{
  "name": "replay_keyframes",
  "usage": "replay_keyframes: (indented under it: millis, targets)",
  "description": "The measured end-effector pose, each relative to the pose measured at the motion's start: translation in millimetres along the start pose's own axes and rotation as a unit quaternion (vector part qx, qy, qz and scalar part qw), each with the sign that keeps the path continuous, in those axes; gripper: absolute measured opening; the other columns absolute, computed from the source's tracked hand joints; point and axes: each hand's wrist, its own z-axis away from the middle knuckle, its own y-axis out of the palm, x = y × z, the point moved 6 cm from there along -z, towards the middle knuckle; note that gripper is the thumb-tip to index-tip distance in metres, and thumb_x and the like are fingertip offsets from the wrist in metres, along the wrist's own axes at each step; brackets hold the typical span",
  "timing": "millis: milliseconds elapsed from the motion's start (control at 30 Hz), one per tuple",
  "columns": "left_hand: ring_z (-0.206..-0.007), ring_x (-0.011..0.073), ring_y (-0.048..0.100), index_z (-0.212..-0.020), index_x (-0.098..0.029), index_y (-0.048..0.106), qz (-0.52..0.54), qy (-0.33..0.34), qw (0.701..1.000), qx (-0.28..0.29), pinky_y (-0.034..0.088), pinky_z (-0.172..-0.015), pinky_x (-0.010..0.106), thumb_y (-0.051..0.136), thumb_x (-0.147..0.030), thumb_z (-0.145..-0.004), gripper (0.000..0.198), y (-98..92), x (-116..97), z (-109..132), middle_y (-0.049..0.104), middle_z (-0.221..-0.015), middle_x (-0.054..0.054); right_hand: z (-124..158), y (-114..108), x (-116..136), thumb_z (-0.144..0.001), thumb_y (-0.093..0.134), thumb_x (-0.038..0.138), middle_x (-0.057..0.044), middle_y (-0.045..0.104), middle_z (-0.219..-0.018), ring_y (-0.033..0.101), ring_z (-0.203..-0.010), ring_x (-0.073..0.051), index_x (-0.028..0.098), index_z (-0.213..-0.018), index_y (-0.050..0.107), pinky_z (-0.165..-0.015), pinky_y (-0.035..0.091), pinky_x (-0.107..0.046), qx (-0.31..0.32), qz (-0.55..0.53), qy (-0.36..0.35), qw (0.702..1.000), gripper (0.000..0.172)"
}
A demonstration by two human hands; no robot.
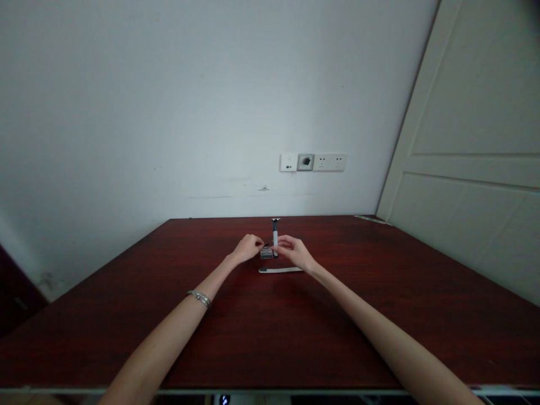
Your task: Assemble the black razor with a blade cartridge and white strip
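Both arms reach far out over a dark red wooden table (379,315). My left hand (248,248) is curled, its fingertips at a small grey boxy object (266,253) lying on the table. My right hand (294,251) comes in from the other side with fingers pinched close to the same object and to a slim white stick with a dark cap (275,235) that stands or lies just behind it. A flat white strip (279,270) lies on the table under my right wrist. A metal bracelet (199,297) is on my left wrist.
A white wall rises behind the table with a row of sockets and switches (313,162). A pale panelled door (476,169) stands at the right. A thin light strip (371,219) lies at the table's far right corner.
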Motion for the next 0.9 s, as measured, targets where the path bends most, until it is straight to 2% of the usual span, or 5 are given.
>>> replay_keyframes:
  millis: [200,400,667,900]
  targets:
    - [-0.074,0.0153,0.062,-0.082,-0.014,0.07,0.048,0.016,0.998,-0.048,0.043,-0.071,0.022,0.046,-0.021,-0.075,0.026,-25.7,-8,10,0.07,-0.082,0.005,0,0,5,-0.061,0.07,0.033,-0.002,0.065,-0.073,0.061,-0.067,-0.015,0.015,-0.09,0.057,-0.069,0.048,-0.031,0.005,0.006,-0.005,1.0,0.037]
    - [-0.079,0.0159,0.063,-0.081,-0.016,0.07,0.089,0.021,0.99,-0.104,0.044,-0.075,0.023,0.048,-0.021,-0.077,0.023,-47.0,-19,24,0.07,-0.085,0.004,2,2,7,-0.06,0.07,0.037,-0.004,0.066,-0.078,0.062,-0.069,-0.015,0.015,-0.082,0.059,-0.071,0.049,-0.032,0.013,0.006,0.008,1.0,0.034]
    - [-0.08,0.0171,0.063,-0.081,-0.014,0.069,0.101,0.014,0.981,-0.166,0.045,-0.076,0.025,0.053,-0.023,-0.075,0.02,-64.3,-25,33,0.07,-0.085,0.005,6,5,8,-0.058,0.072,0.037,-0.004,0.066,-0.075,0.062,-0.067,-0.016,0.016,-0.08,0.055,-0.065,0.048,-0.032,0.022,-0.015,0.028,0.999,0.035]
    - [-0.08,0.0176,0.064,-0.081,-0.014,0.069,0.124,0.01,0.977,-0.172,0.046,-0.077,0.026,0.053,-0.023,-0.075,0.02,-66.4,-30,34,0.07,-0.085,0.005,5,2,6,-0.053,0.075,0.034,-0.002,0.065,-0.071,0.061,-0.065,-0.015,0.016,-0.08,0.055,-0.067,0.048,-0.031,0.007,-0.026,0.032,0.999,0.038]
